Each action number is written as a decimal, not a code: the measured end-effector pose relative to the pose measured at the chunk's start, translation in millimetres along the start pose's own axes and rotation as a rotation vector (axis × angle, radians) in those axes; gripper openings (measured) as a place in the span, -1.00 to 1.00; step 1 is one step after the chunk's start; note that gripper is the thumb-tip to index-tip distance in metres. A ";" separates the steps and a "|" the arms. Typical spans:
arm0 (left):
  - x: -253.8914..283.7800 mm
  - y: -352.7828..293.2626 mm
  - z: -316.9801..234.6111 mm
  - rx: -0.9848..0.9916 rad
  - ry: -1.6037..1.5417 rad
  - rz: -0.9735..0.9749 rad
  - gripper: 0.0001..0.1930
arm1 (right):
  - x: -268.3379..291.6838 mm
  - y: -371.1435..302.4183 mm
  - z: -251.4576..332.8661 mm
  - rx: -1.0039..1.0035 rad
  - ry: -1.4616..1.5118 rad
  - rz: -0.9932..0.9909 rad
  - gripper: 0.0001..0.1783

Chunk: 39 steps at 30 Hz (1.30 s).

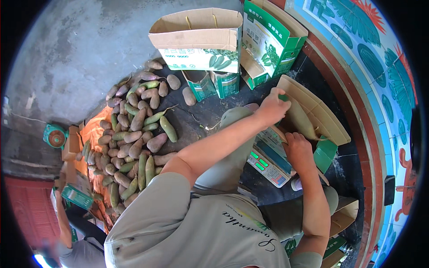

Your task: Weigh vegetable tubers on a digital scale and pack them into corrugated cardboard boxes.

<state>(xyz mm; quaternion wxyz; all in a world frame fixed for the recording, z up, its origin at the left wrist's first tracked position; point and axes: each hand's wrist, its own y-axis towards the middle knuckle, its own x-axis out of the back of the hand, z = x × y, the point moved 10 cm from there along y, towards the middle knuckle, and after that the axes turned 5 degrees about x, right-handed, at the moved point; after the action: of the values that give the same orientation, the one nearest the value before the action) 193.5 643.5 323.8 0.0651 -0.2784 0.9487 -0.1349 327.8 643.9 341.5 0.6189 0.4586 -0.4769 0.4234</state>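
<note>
An opened green and brown cardboard box (318, 103) lies tilted at the right, its brown inside showing. One long pale-green radish (300, 119) rests in it, a thin root at its near end. My left hand (273, 108) is closed at the box's far end, where a bit of green panel shows by the fingers. My right hand (298, 151) is closed on the box's near brown edge, its fingertips partly hidden. Below the box sits a digital scale (273, 175) with lit green displays, partly covered by the box.
A large heap of green and purplish radishes (134, 134) spreads on the left over an orange sheet (94, 129). White and green boxes (201, 44) stand at the back, another box (279, 42) beside them. A co-worker (80, 241) is at lower left. A painted wall (375, 58) borders the right.
</note>
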 end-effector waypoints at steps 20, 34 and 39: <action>325.1 -112.9 220.7 0.186 0.747 -0.581 -0.71 | 7.9 6.4 4.1 0.022 0.017 -0.033 -0.73; 310.1 -296.0 481.4 1.118 1.107 0.158 -0.50 | 4.0 10.1 -4.2 -0.080 0.080 0.058 -0.71; 297.3 -326.8 488.9 1.134 1.174 0.145 -0.34 | 1.6 10.5 -3.3 -0.122 0.093 0.079 -0.72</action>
<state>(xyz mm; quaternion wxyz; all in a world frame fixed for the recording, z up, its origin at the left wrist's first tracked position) 208.7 109.6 -62.1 -0.3028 -0.0252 0.6316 -0.7133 318.6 649.6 344.4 0.6498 0.3809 -0.4903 0.4384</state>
